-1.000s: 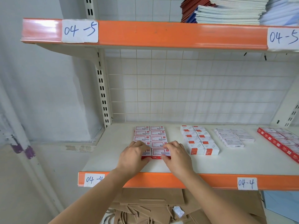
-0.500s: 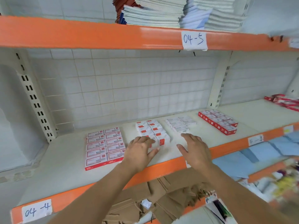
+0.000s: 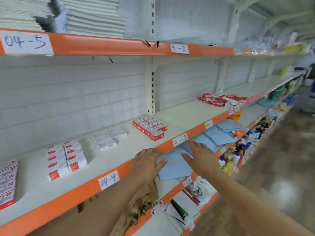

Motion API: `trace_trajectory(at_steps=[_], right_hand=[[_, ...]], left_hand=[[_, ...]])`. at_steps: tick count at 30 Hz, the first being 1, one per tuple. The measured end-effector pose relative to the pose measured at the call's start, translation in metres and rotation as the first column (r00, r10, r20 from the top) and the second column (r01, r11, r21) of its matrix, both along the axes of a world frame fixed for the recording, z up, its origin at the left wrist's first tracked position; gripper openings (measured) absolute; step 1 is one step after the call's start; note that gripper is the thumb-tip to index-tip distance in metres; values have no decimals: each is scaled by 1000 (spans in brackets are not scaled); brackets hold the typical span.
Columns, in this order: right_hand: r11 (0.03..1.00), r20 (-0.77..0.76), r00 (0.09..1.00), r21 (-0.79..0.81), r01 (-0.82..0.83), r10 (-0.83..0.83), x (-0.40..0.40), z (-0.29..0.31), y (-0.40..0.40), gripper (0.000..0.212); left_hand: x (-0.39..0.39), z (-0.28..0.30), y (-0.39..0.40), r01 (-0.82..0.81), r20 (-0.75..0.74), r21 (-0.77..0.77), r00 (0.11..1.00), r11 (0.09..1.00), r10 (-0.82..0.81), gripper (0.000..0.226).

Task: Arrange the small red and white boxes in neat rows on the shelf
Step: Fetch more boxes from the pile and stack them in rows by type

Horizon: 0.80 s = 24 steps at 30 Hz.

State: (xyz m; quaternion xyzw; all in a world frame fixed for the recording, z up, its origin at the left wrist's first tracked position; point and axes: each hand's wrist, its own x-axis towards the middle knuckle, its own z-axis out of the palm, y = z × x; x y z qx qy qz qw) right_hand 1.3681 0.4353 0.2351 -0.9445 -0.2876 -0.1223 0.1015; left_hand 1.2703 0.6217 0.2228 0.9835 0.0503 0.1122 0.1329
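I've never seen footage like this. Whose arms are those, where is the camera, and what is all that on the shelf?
There is no machine here: the camera sits on a person's head and looks down at their own arms. The left hand and right hand are open and hold nothing, hovering by the orange shelf edge. On the white shelf lie neat blocks of small red and white boxes, with an untidy pile of boxes further right. Blue envelopes lie on the shelf below.
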Motion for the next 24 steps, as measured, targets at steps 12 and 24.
trace_trajectory(at_steps=[12, 24], right_hand=[[988, -94, 984, -43, 148, -151, 102, -8, -101, 54], [957, -97, 954, -80, 277, -285, 266, 12, -117, 48]], left_hand=[[147, -14, -105, 197, -78, 4, 978, 980, -196, 50], [340, 0, -110, 291, 48, 2, 956, 957, -290, 46]])
